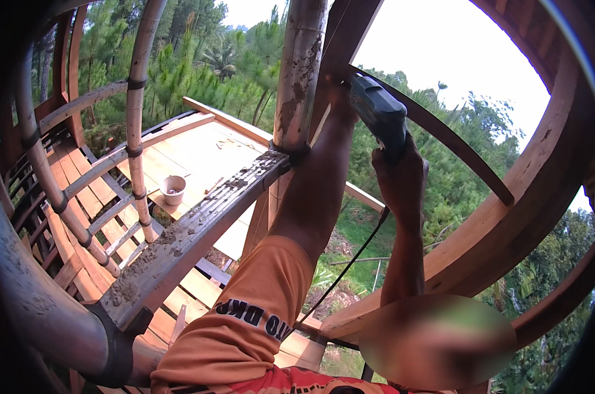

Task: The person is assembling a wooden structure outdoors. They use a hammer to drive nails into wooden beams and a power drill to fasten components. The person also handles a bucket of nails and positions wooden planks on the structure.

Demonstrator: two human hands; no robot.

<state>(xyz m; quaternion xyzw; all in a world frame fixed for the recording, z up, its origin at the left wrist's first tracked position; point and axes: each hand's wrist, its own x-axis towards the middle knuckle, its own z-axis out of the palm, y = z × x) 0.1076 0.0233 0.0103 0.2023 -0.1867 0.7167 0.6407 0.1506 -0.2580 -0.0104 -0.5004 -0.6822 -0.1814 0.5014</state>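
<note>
My right hand (402, 174) is wrapped round the handle of a dark green-blue power drill (378, 108), raised toward a dark wooden beam (350, 33). The tool's front end is beside my left hand (341, 100), at the end of a long curved wooden strip (452, 138). That left arm, in an orange sleeve, is stretched far up. Its fingers look closed against the beam, but the drill partly hides them, and what they hold cannot be made out. From below my right hand, a black cord (343, 272) runs down to the left.
A dirt-covered metal scaffold bar (199, 230) joins an upright scaffold pole (300, 79). At left stands a ladder-like frame (135, 111). Lower down, a white bucket (173, 190) sits on a plank platform (199, 157). A thick curved beam (501, 236) sweeps along the right. A blurred patch covers the lower right.
</note>
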